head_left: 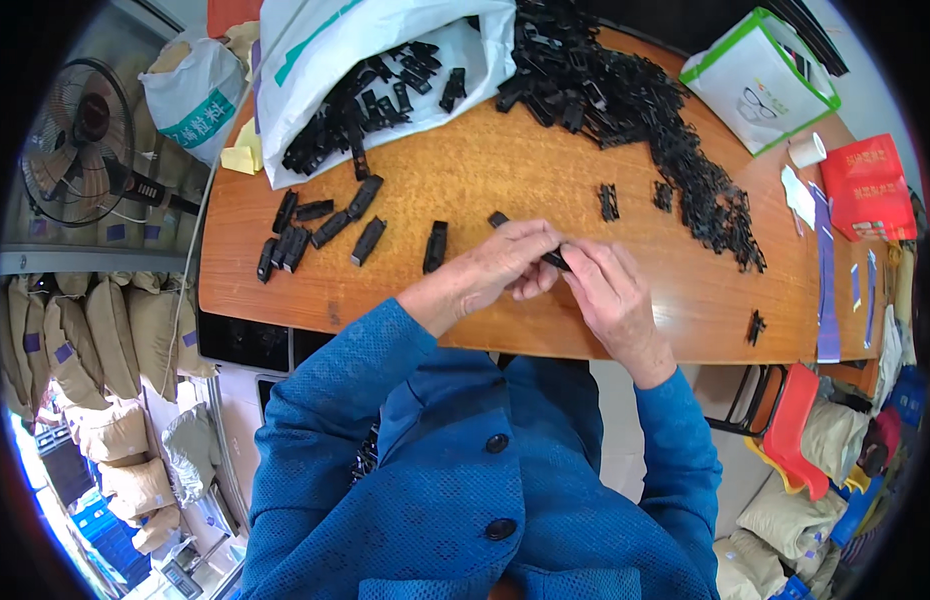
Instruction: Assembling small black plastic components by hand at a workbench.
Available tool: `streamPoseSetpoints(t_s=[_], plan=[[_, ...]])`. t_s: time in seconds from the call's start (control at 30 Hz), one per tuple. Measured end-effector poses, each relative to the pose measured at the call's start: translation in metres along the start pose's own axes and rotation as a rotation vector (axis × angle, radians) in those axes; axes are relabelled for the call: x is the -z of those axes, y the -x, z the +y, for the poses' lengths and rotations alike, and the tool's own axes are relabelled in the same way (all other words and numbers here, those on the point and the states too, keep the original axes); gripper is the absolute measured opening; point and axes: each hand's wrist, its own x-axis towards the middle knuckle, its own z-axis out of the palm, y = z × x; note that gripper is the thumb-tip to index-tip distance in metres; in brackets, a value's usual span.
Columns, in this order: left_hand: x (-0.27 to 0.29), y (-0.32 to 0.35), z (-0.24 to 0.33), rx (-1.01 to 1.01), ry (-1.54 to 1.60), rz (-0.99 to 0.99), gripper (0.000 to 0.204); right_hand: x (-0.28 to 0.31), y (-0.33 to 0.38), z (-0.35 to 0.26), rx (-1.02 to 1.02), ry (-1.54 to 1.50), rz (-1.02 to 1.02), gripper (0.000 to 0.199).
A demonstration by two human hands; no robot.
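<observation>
Close to the table's front edge my two hands meet around a small black plastic part. My left hand is closed on one side of it. The fingertips of my right hand pinch its other end. Past the left knuckles a black end sticks out; whether it belongs to the held part, I cannot tell. Left of my hands one black block-shaped part lies on the wood. Several similar blocks lie in a loose group farther left.
A white bag spills black blocks at the back left. A long heap of black clip-like pieces runs down the right, with stray clips beside it. A green-edged bag, white roll and red packet stand far right.
</observation>
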Motion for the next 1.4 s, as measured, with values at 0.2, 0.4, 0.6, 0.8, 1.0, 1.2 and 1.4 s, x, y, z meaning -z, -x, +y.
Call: streamPoseSetpoints(t_s=[0.2, 0.4, 0.6, 0.8, 1.0, 1.2, 1.4], plan=[[0.057, -0.025, 0.036, -0.385, -0.919, 0.376, 0.026, -0.016, -0.003, 0.015, -0.122, -0.081, -0.024, 0.033], [0.139, -0.057, 0.1, -0.372, -1.381, 0.807, 0.03, -0.036, -0.003, 0.027, -0.231, -0.205, -0.008, 0.03], [0.138, -0.074, 0.105, -0.214, -1.528, 0.697, 0.037, -0.043, -0.001, 0.029, -0.293, -0.277, -0.011, 0.027], [0.158, -0.044, 0.107, -0.291, -0.832, 0.655, 0.035, -0.033, -0.005, 0.015, -0.329, -0.345, 0.031, 0.024], [0.1, 0.004, 0.063, -0.29, 0.104, 0.07, 0.036, -0.018, -0.008, -0.002, -0.534, -0.552, 0.011, 0.019], [0.037, 0.039, 0.023, -0.181, 0.423, -0.143, 0.042, -0.001, -0.01, -0.019, -0.457, -0.638, 0.044, 0.018], [0.018, 0.044, 0.012, -0.129, 0.5, -0.236, 0.042, 0.011, 0.001, -0.026, -0.39, -0.542, 0.033, 0.019]])
